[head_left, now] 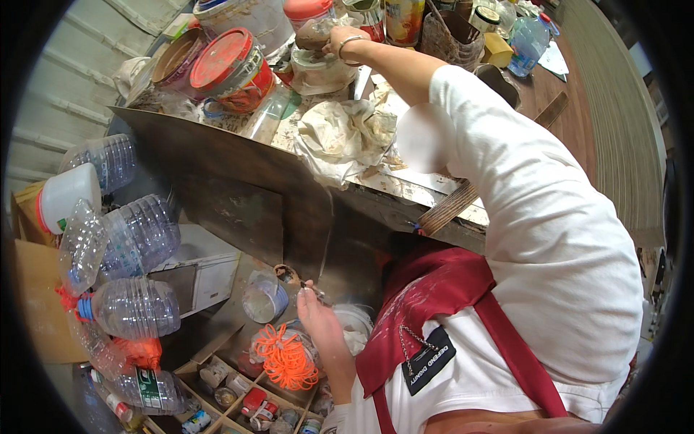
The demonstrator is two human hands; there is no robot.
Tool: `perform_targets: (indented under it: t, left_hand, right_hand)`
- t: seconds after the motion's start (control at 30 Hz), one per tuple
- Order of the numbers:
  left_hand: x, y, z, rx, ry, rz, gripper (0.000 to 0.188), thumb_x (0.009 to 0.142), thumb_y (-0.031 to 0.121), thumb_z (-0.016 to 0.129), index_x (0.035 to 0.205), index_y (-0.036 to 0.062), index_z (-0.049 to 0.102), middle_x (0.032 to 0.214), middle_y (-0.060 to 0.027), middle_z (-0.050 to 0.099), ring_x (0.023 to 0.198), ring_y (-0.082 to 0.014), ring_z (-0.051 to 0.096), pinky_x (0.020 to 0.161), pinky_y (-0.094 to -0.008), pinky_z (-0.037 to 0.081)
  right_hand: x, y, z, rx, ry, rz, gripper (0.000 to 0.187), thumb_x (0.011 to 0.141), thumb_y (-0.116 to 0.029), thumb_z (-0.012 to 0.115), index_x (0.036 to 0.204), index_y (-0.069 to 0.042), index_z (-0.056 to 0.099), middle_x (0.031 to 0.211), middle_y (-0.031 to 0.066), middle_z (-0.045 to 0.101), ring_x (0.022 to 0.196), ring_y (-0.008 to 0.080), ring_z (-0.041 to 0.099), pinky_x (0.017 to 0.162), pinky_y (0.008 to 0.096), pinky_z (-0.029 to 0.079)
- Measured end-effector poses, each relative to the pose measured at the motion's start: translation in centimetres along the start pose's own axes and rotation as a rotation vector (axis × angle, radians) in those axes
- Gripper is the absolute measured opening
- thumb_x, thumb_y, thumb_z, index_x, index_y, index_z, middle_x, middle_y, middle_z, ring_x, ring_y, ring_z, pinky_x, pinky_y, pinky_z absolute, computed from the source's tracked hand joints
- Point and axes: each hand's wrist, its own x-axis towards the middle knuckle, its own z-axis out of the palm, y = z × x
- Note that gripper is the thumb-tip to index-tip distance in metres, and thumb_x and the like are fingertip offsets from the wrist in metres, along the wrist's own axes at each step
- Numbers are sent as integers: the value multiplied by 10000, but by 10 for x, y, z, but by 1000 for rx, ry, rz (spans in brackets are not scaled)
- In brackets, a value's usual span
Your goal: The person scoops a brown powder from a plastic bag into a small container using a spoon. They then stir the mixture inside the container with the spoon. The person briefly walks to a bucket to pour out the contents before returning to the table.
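Note:
My right hand (pixel 343 41) reaches far across the cluttered workbench, with a bracelet on its wrist. Its fingers are closed on a crumpled grey-brown rag (pixel 315 33), which rests over a pale tub wrapped in plastic (pixel 322 72). Low beside the bench, my left hand (pixel 312 309) pinches a small dark item with a brown, ring-like end (pixel 286 274); its exact kind is too small to make out. Below that hand lies a bundle of orange cord (pixel 286 356). A stained white cloth (pixel 340 137) is heaped near the bench's front edge.
A red-lidded bucket (pixel 223 61) stands at the bench's left. Farther right are a blue-handled clear jug (pixel 530 45) and a wooden stick (pixel 448 207) jutting over the edge. Large clear bottles (pixel 137 307) line the left side. A divided box (pixel 235 405) holds several small jars below.

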Motion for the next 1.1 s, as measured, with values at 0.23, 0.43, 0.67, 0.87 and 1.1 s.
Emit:
perform_targets:
  t: [0.23, 0.43, 0.67, 0.87, 1.1]
  left_hand:
    - [27, 17, 40, 51, -106, 44, 182, 931, 129, 492, 1084, 33, 516, 945, -18, 553, 865, -91, 514, 730, -243, 428]
    - [56, 45, 161, 133, -341, -40, 110, 909, 129, 537, 1010, 87, 543, 906, 19, 567, 794, -65, 515, 670, -225, 402]
    - [116, 46, 212, 39, -595, -234, 44, 874, 135, 601, 852, 102, 582, 759, 39, 567, 685, -47, 483, 633, -191, 371]
    - [134, 23, 243, 274, -890, -499, 74, 881, 155, 592, 855, 89, 569, 753, 4, 581, 685, -69, 513, 615, -218, 396]
    - [154, -21, 226, 618, -1185, -84, 417, 848, 75, 588, 1233, -7, 450, 1090, -66, 527, 831, -102, 529, 722, -231, 453]
  right_hand:
    - [-25, -37, -76, -414, 90, -706, 269, 774, -294, 642, 898, -56, 632, 828, 92, 649, 681, 242, 638, 589, 340, 503]
    - [-183, -53, -193, -546, 321, -1092, 276, 795, -266, 641, 954, -50, 574, 775, 80, 612, 661, 235, 617, 578, 324, 485]
    - [-269, 0, -118, 242, -272, -429, 330, 873, -316, 563, 1034, -44, 470, 786, 134, 604, 700, 287, 608, 610, 373, 469]
    - [-283, -2, -9, 1429, -173, 221, 251, 925, -224, 498, 1067, -42, 400, 790, 64, 619, 644, 121, 575, 577, 245, 464]
    - [-312, 49, 6, 1662, 193, 546, 107, 918, -145, 494, 967, -53, 469, 657, 57, 558, 556, 121, 518, 522, 244, 418]
